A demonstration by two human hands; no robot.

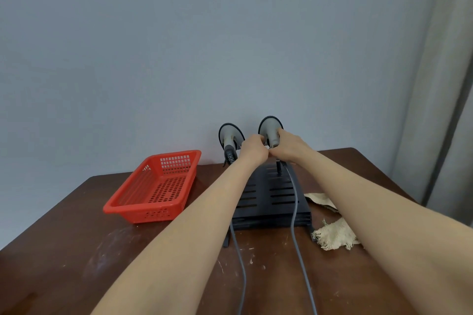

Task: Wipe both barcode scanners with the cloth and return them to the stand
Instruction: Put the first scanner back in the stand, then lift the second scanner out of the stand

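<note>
Two long forearms in shot, left arm point(184, 233) and right arm point(378, 225), bare from the near edge up to the wrists. Left hand point(252, 151) and right hand point(288, 147) bare too, knuckles showing.

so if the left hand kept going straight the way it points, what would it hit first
Most likely the right grey barcode scanner, whose handle sits just ahead of the left hand; they may already touch, depth is unclear.
</note>
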